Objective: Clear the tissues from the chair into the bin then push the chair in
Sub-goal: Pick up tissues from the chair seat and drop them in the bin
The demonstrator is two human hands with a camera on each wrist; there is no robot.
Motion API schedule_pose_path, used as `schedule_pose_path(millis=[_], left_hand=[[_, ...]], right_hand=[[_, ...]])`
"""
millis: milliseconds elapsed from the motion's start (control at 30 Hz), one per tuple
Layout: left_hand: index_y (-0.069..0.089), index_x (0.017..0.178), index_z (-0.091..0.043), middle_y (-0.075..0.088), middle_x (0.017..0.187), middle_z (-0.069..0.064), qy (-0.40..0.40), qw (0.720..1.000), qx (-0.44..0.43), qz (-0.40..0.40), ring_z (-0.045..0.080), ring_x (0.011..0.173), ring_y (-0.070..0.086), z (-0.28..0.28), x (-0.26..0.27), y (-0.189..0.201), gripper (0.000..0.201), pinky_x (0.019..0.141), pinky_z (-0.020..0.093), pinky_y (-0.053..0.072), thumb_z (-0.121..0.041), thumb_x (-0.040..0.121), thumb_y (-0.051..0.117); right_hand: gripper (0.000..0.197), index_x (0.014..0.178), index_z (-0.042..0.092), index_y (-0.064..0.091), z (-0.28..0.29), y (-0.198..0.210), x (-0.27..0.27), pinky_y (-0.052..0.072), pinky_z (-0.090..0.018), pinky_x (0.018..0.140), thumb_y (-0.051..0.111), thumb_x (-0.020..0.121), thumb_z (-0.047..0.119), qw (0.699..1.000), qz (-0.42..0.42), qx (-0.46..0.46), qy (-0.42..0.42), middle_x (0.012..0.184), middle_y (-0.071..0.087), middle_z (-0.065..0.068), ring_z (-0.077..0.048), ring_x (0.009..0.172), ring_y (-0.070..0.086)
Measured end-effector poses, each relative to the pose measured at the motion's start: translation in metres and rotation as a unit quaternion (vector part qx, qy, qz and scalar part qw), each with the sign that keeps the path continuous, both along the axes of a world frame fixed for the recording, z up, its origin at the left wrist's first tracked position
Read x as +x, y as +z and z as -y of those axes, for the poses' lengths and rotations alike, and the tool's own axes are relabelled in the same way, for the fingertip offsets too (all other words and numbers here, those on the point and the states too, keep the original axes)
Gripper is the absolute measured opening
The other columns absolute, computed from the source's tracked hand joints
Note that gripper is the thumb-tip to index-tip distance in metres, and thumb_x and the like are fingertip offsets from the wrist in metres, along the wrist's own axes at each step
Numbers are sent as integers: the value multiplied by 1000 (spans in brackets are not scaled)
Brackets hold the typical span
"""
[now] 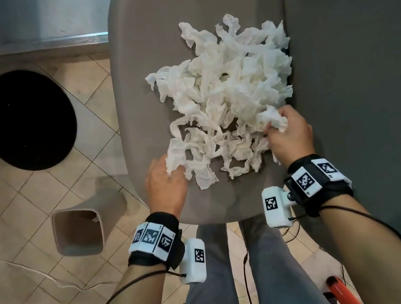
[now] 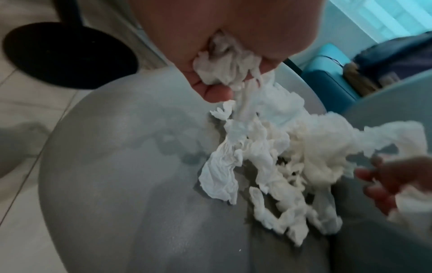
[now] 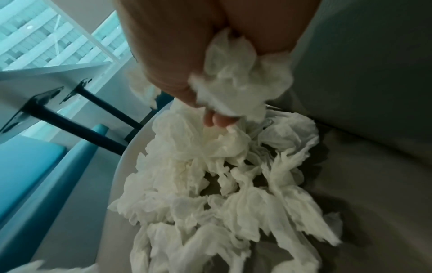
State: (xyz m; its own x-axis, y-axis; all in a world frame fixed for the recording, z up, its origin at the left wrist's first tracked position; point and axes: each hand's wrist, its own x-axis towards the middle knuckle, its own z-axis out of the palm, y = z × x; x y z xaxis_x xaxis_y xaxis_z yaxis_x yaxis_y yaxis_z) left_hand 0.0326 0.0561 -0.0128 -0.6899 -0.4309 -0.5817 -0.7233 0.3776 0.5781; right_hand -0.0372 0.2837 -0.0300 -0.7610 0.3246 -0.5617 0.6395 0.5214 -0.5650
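Observation:
A big heap of crumpled white tissues [image 1: 225, 97] covers the grey chair seat [image 1: 139, 83]. My left hand [image 1: 166, 181] sits at the heap's near left edge and grips a wad of tissue [image 2: 224, 66], fingers curled round it. At the heap's near right edge my right hand [image 1: 286, 133] clutches another wad [image 3: 238, 83] in its curled fingers. The heap [image 3: 222, 184] spreads out below that hand. A grey open bin [image 1: 78, 231] stands on the floor left of the chair, near my left wrist.
The chair's dark backrest [image 1: 363, 79] rises on the right. A black round stool base [image 1: 28, 118] stands on the tiled floor at left. Cables [image 1: 45, 277] trail across the tiles. An orange object [image 1: 340, 291] lies bottom right. My legs [image 1: 236, 274] stand against the seat's front edge.

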Motion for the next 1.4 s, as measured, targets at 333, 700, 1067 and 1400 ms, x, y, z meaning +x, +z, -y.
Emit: schedule_pose_path(millis=[333,700,1067,1400], left_hand=[[56,121,-13,66,114,10,-194,969,-85,131,31,97,59,-40,-37,-39,49,80,34,47,-49,88,63],[67,96,-18,68,82,-5,18,999,46,20,16,78,64,-12,-36,-21,16,70,25,50,-9,86,58],[74,88,-19,73,75,-2,137,979,148,1,13,60,63,-5,-27,4,11,60,28,52,-26,90,67],[70,94,-21,74,90,-1,151,976,157,6,21,80,70,-25,-19,14,21,70,35,59,-6,88,56]], right_hand=[[41,117,33,59,27,-28,32,51,-36,80,66,78,43,970,145,81,175,115,67,-7,-34,102,63],[37,86,9,67,21,-19,14,42,-31,73,49,74,39,989,113,25,91,99,66,-17,-33,84,54],[10,90,15,62,3,17,14,50,-37,82,56,86,22,999,19,-34,-5,85,66,-5,-31,87,60],[26,95,18,67,6,17,-8,56,-40,76,64,79,-3,987,69,-147,6,83,63,1,-26,80,64]])
